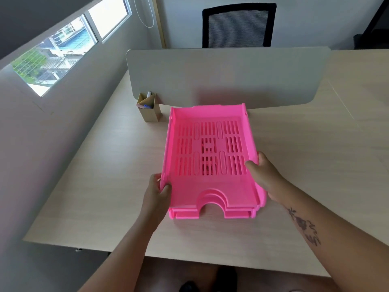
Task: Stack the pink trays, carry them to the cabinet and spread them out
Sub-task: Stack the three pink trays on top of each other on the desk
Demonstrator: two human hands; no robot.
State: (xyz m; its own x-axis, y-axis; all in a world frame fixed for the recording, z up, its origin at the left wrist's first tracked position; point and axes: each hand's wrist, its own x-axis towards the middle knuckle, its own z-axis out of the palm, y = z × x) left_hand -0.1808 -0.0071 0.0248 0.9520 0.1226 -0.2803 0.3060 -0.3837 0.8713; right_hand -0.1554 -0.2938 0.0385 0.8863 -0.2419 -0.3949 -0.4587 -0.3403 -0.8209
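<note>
A stack of pink slotted trays (210, 182) sits nested in the middle of the pale wooden desk (105, 175), cut-out fronts facing me. The top tray is tilted, its near end raised over the ones beneath. My left hand (157, 190) grips the top tray's left wall near the front corner, thumb over the rim. My right hand (263, 173) holds its right wall, thumb inside and fingers outside. How many trays lie under the top one is hard to tell.
A grey divider panel (227, 79) stands across the desk just behind the trays. A cardboard pen holder (149, 111) with markers sits at the trays' far left. A black mesh chair (239, 26) is beyond the divider. A window wall runs along the left.
</note>
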